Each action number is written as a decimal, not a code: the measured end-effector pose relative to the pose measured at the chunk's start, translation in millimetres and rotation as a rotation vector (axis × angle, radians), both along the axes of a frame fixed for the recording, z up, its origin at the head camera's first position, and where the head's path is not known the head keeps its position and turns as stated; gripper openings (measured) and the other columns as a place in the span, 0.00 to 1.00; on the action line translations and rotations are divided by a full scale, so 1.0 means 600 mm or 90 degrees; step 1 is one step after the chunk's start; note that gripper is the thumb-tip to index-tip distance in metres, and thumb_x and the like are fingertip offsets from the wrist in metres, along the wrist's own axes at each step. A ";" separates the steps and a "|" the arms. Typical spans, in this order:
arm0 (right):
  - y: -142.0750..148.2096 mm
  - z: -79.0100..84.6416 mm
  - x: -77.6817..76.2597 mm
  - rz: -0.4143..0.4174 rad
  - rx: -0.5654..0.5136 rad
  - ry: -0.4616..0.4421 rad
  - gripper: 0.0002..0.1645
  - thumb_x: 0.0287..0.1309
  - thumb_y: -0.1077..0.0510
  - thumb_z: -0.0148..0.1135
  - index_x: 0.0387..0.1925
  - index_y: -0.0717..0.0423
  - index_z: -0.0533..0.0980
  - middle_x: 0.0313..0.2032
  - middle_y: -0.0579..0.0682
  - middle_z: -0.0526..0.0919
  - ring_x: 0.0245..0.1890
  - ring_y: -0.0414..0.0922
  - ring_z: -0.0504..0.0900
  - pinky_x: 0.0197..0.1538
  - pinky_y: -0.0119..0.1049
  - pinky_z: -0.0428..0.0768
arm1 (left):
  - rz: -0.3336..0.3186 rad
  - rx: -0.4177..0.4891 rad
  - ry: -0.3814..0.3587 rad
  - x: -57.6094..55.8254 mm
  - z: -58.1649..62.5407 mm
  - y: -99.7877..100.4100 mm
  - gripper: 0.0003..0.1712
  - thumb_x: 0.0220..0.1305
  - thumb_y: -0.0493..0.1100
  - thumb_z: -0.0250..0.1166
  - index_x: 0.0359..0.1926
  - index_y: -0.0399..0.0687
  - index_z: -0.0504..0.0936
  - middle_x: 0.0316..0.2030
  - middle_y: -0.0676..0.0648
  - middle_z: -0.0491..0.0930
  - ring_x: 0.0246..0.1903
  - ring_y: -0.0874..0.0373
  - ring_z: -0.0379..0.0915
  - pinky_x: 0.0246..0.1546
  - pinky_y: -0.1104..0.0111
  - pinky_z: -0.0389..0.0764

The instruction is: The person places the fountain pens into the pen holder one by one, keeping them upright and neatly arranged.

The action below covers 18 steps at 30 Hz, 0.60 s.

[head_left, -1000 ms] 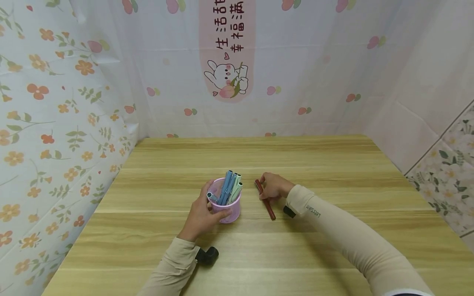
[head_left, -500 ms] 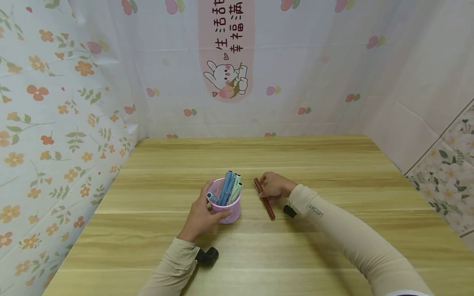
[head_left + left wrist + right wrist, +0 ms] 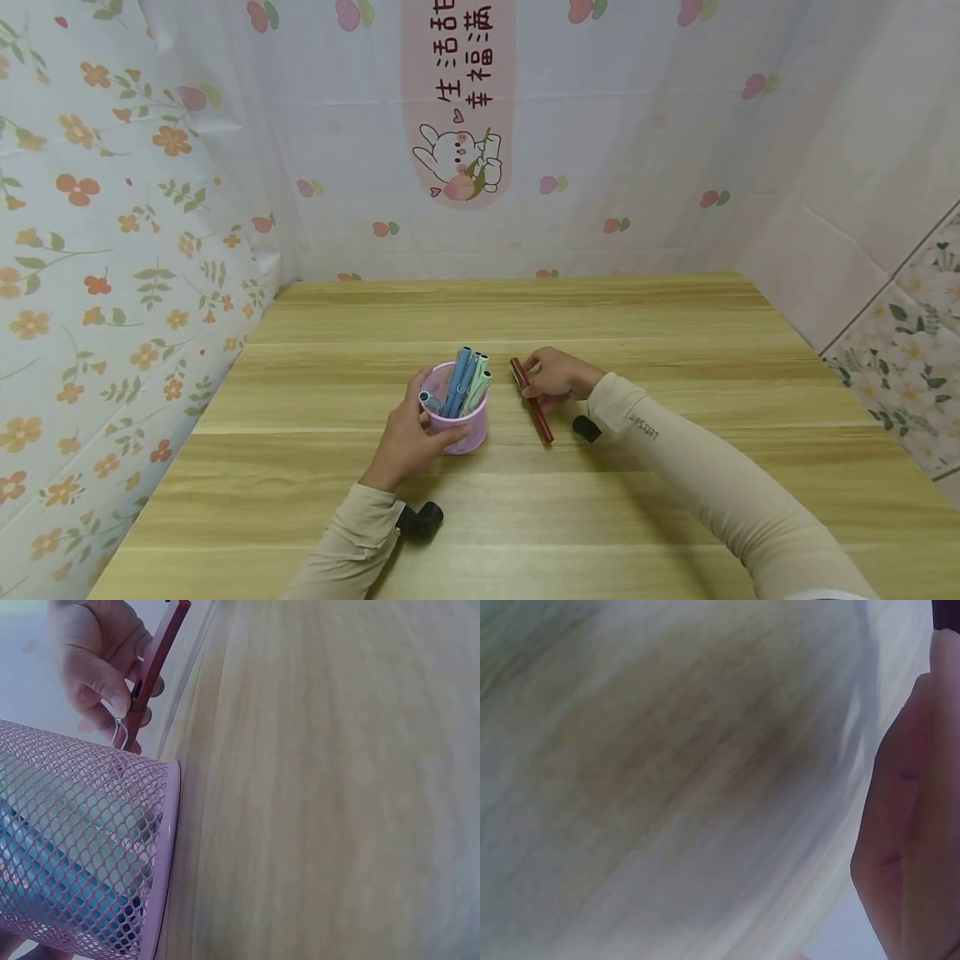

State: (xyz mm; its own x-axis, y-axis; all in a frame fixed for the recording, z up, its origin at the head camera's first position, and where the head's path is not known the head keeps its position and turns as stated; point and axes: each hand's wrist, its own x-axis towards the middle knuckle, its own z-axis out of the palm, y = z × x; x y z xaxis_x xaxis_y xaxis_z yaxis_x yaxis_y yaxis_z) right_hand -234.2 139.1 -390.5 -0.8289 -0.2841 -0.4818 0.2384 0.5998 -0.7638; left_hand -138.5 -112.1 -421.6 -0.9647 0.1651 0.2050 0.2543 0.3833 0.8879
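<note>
My left hand (image 3: 408, 437) grips a pink mesh pen cup (image 3: 470, 433) from its left side, thumb across the front. Blue pens (image 3: 457, 379) and pale green pens (image 3: 477, 390) lean inside it, caps up; the mesh shows their lower ends in the left wrist view. To the right of the cup, my right hand (image 3: 558, 377) pinches a dark red pen (image 3: 542, 423) near its middle. In the left wrist view the red pen (image 3: 154, 667) with its silver clip sits between thumb and fingers, just above the table. Only part of the right hand (image 3: 907, 825) appears in the right wrist view.
The wooden table (image 3: 637, 317) runs back to a white printed curtain (image 3: 600, 125). A floral curtain (image 3: 112, 292) hangs along the left side. Black wrist cameras sit on the left wrist (image 3: 422, 521) and under the right wrist (image 3: 587, 428).
The red pen has shifted slightly left toward the cup, and its lower end has risen a little, with my right hand holding it. My left hand and the cup have stayed in place.
</note>
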 end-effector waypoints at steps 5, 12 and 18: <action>0.001 -0.001 0.000 -0.002 -0.019 -0.008 0.26 0.59 0.70 0.61 0.58 0.66 0.66 0.29 0.54 0.79 0.21 0.42 0.76 0.29 0.38 0.84 | 0.002 0.001 -0.002 0.000 -0.001 0.000 0.59 0.45 0.42 0.80 0.72 0.45 0.53 0.60 0.31 0.69 0.55 0.37 0.72 0.48 0.51 0.80; 0.003 0.000 0.000 0.009 -0.030 -0.004 0.26 0.60 0.68 0.59 0.60 0.66 0.66 0.32 0.54 0.78 0.23 0.42 0.74 0.30 0.38 0.84 | 0.001 0.002 0.000 -0.001 -0.003 0.000 0.58 0.45 0.42 0.80 0.72 0.46 0.53 0.60 0.31 0.69 0.55 0.36 0.72 0.48 0.51 0.80; 0.006 0.006 0.000 0.000 -0.064 -0.007 0.28 0.60 0.70 0.59 0.61 0.65 0.64 0.36 0.56 0.76 0.25 0.43 0.74 0.31 0.40 0.84 | 0.002 -0.004 0.002 -0.002 -0.003 -0.001 0.59 0.45 0.42 0.80 0.72 0.44 0.53 0.60 0.31 0.69 0.55 0.36 0.72 0.48 0.51 0.80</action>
State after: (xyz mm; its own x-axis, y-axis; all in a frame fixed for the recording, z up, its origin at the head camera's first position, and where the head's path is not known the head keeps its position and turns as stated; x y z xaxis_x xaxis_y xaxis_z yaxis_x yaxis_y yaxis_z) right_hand -234.4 142.5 -387.2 -0.8239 -0.3316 -0.4597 0.2470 0.5198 -0.8178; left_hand -139.6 -112.9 -423.3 -0.9646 0.1633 0.2072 0.2560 0.3897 0.8846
